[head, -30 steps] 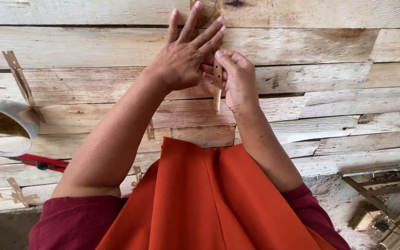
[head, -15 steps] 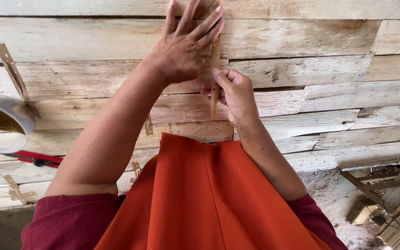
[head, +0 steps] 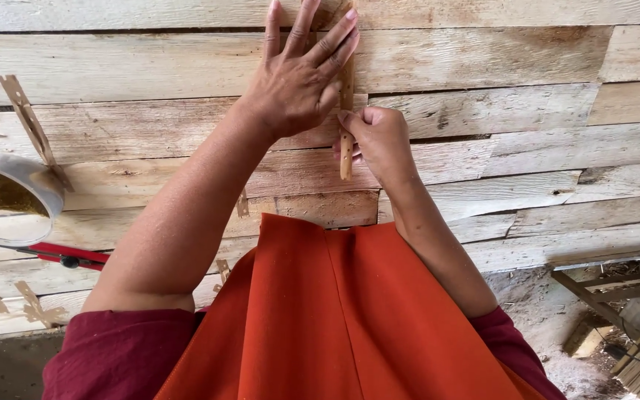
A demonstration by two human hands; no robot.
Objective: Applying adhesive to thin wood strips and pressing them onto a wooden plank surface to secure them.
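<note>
Left hand [head: 298, 78] sits top centre of frame, fingers spread and pressed flat on the plank table [head: 483, 111], pinning the upper end of a thin wooden strip [head: 346, 152]. Strip runs near vertical, just right of the left palm, lower end free around mid-frame.

Right hand [head: 379, 141] is directly below and right of the left, touching it, fingers curled and pinching the strip's lower half between thumb and fingertips (exact fingertip contact is hidden behind the knuckles).

Change vs a second ago: left hand has crept up toward the top edge of frame, and the strip has gone from mostly covered to showing a longer stretch below the fingers. Right hand has stayed on the strip and followed it up. My read: the strip is being seated or smoothed along its length, top end held down first, lower end not yet flat. That's a judgement, the contact surface isn't visible.

Rest of scene, unchanged:
- pale bowl [head: 9, 200] with brownish-green stuff in it, left edge, mid-height
- red-handled tool [head: 61, 255] just under the bowl, lying flat
- other narrow perforated strips [head: 31, 122] lying on the planks at left, upper and lower, well apart from the hands
- orange cloth [head: 335, 318] fills bottom centre, dark red sleeves [head: 120, 355] either side
- wooden frame and debris on the floor, bottom right corner
</note>
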